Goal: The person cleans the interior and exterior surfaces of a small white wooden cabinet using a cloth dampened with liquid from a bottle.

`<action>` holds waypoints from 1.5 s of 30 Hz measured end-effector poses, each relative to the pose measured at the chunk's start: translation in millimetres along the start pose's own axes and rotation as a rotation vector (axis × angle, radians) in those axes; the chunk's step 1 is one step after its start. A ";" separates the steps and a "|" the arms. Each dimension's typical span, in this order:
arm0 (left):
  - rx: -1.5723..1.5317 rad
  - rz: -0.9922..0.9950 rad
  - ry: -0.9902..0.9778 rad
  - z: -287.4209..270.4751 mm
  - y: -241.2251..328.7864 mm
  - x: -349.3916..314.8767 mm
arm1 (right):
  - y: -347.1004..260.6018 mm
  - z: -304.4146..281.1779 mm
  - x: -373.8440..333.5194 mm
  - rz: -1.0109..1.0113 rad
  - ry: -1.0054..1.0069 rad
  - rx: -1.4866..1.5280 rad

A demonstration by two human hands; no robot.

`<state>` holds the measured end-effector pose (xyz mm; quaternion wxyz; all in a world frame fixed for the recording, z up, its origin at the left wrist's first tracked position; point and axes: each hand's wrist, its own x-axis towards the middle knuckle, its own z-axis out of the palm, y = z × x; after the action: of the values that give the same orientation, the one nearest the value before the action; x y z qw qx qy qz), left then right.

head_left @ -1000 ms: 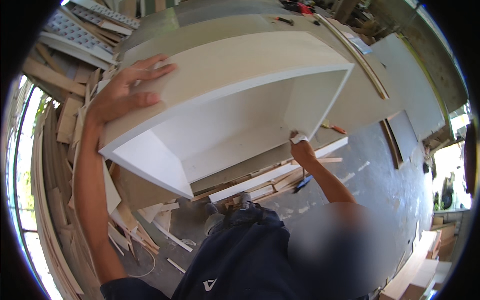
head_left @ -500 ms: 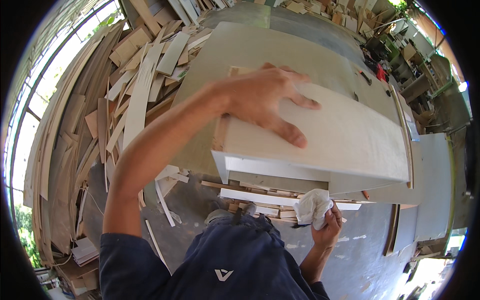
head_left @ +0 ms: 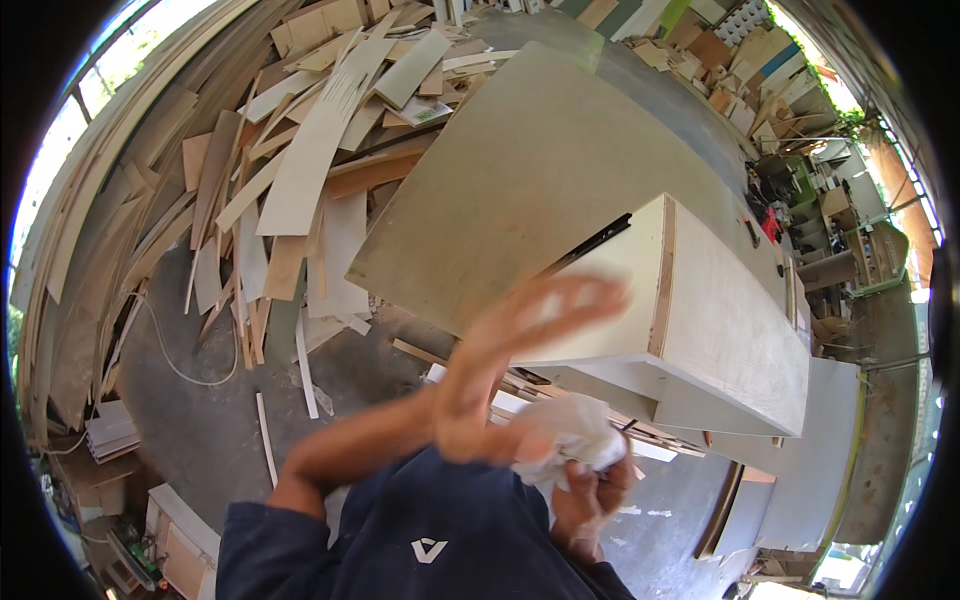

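A crumpled white cloth [head_left: 568, 432] is gripped in my right hand [head_left: 592, 498], close in front of my torso. My left hand [head_left: 500, 370] is raised beside it, smeared by motion, with its fingers spread from the thumb. The thumb side overlaps the cloth in view; whether they touch I cannot tell. Just beyond both hands, a pale wooden cabinet box [head_left: 735, 315] stands on a large flat board [head_left: 510, 190]. A black drawer slide [head_left: 590, 243] shows at the box's far left side. Its open underside faces me.
Offcut planks [head_left: 310, 150] lie heaped at the left, beside long leaning boards [head_left: 90, 200]. Wood strips [head_left: 515, 395] lie between me and the box. A thin cable [head_left: 190, 375] curls on the grey floor. Tools [head_left: 752, 232] rest at the right edge of the board.
My left hand has lifted off the box top and come back toward the cloth. My right hand has raised the cloth toward my body. The view has turned, shifting the box rightward.
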<state>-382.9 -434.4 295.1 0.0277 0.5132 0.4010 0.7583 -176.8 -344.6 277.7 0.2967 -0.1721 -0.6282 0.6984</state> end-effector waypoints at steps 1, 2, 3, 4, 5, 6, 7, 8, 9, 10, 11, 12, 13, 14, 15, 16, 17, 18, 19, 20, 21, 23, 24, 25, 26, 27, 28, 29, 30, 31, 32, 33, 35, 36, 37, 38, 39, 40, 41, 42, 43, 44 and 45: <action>-0.071 -0.060 -0.056 6.3 -5.1 -40.0 | 2.1 11.5 3.8 0.005 -0.051 -0.047; -0.277 -0.237 -0.018 17.5 -7.1 -73.7 | 3.8 25.2 9.2 0.013 -0.105 -0.110; -0.681 -0.511 0.096 25.2 7.3 -95.6 | 4.2 34.8 15.3 0.059 -0.153 -0.213; -0.879 -0.559 0.358 39.0 -0.3 -126.1 | 6.9 44.9 21.8 0.028 -0.247 -0.357; -0.849 -0.657 0.546 39.7 -1.9 -132.1 | 9.5 51.5 27.6 -0.002 -0.329 -0.502; -0.798 -0.711 0.653 33.6 -5.5 -137.9 | 11.0 55.3 30.9 0.000 -0.320 -0.518; -0.745 -0.766 0.758 26.4 -11.1 -142.1 | 12.1 57.8 33.3 -0.065 -0.360 -0.667; -0.732 -0.753 0.877 22.6 -16.6 -139.3 | 10.9 57.8 33.9 -0.129 -0.408 -0.821; -0.707 -0.727 0.992 15.2 -24.3 -133.7 | 5.4 49.1 38.3 -0.303 -0.423 -0.910; -0.641 -0.670 1.070 6.0 -35.4 -131.2 | -3.3 35.5 40.2 -0.445 -0.376 -0.964; -0.470 -0.655 1.116 1.0 -51.0 -124.9 | -17.3 17.6 44.6 -0.570 -0.267 -1.011; -0.344 -0.601 1.126 -1.0 -60.9 -109.9 | -35.9 -2.5 50.5 -0.698 -0.123 -1.055; -0.214 -0.549 1.133 1.7 -69.5 -94.2 | -55.6 -22.6 57.7 -0.825 0.049 -1.078; -0.180 -0.498 1.082 8.2 -72.0 -75.5 | -73.5 -37.5 69.6 -0.926 0.193 -1.080; -0.146 -0.452 1.032 22.6 -72.6 -58.1 | -87.4 -52.2 86.7 -0.982 0.294 -1.079; -0.102 -0.379 0.880 43.9 -66.2 -44.9 | -96.8 -63.9 106.4 -0.990 0.341 -1.089; -0.056 -0.305 0.724 63.1 -57.4 -34.6 | -106.5 -72.4 125.8 -0.950 0.327 -1.116; -0.020 -0.224 0.571 83.1 -50.3 -25.5 | -111.2 -83.2 146.6 -0.877 0.290 -1.154; 0.030 -0.154 0.411 94.2 -47.5 -20.9 | -110.2 -94.1 163.8 -0.782 0.273 -1.228; 0.020 -0.161 0.414 100.9 -50.0 -18.4 | -102.0 -112.1 174.3 -0.640 0.264 -1.227; 0.142 -0.071 0.421 107.5 -53.6 -17.1 | -97.5 -119.3 178.9 -0.495 0.258 -1.225; 0.387 0.111 0.383 107.5 -74.1 -30.0 | -99.2 -115.9 176.0 -0.438 0.167 -1.201; 0.429 0.124 0.382 105.7 -91.1 -48.1 | -100.8 -110.1 175.3 -0.385 0.084 -1.168; 0.421 0.076 0.369 97.1 -108.9 -72.0 | -101.8 -109.1 176.2 -0.376 0.081 -1.172; 0.416 -0.032 0.353 89.9 -121.7 -97.8 | -103.4 -108.3 176.8 -0.341 0.061 -1.208; 0.432 -0.018 0.335 82.7 -133.4 -117.1 | -104.7 -106.4 178.1 -0.316 0.040 -1.242; 0.401 -0.030 0.354 81.7 -131.6 -123.1 | -105.7 -105.0 175.3 -0.308 0.049 -1.262; 0.384 -0.040 0.369 82.3 -128.8 -123.8 | -103.5 -105.0 172.6 -0.333 0.090 -1.262; 0.290 -0.004 0.385 84.8 -117.8 -109.6 | -101.4 -105.1 172.0 -0.359 0.125 -1.258; 0.197 0.031 0.400 92.2 -105.7 -93.3 | -100.9 -106.1 172.7 -0.357 0.125 -1.262; 0.148 0.121 0.406 94.1 -90.1 -66.5 | -100.6 -105.7 173.1 -0.375 0.124 -1.251; 0.098 0.170 0.410 96.3 -78.8 -44.9 | -99.4 -104.7 172.3 -0.392 0.123 -1.239; -0.142 0.233 0.427 100.4 -73.6 -22.1 | -101.0 -99.6 171.5 -0.380 0.124 -1.239; -0.001 0.227 0.360 96.8 -81.0 -30.4 | -102.1 -99.2 173.7 -0.371 0.132 -1.239; 0.140 0.220 0.294 89.9 -92.6 -47.8 | -103.6 -99.0 174.8 -0.377 0.133 -1.239; 0.183 0.168 0.292 81.7 -103.4 -67.4 | -103.0 -97.4 173.7 -0.388 0.131 -1.226; 0.226 0.114 0.335 78.5 -112.6 -85.0 | -103.2 -97.5 171.7 -0.396 0.132 -1.217; 0.231 0.118 0.365 76.7 -119.7 -99.3 | -103.6 -99.2 170.4 -0.398 0.135 -1.215; 0.233 0.124 0.397 75.7 -124.7 -105.4 | -104.6 -101.4 170.1 -0.404 0.135 -1.231; 0.299 0.130 0.334 72.1 -113.3 -92.7 | -103.6 -104.6 169.7 -0.400 0.131 -1.249; 0.364 0.135 0.270 69.3 -103.1 -77.4 | -102.7 -105.9 170.6 -0.396 0.131 -1.252; 0.282 0.275 0.307 70.3 -100.5 -57.8 | -101.6 -102.9 172.7 -0.403 0.119 -1.240; 0.264 0.361 0.339 73.5 -87.6 -31.8 | -100.7 -102.7 173.8 -0.409 0.116 -1.230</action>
<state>-341.5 -346.9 226.5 -0.2425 0.4415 0.3974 0.7670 -226.8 -151.9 383.8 0.3045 -0.2246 -0.9164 0.1303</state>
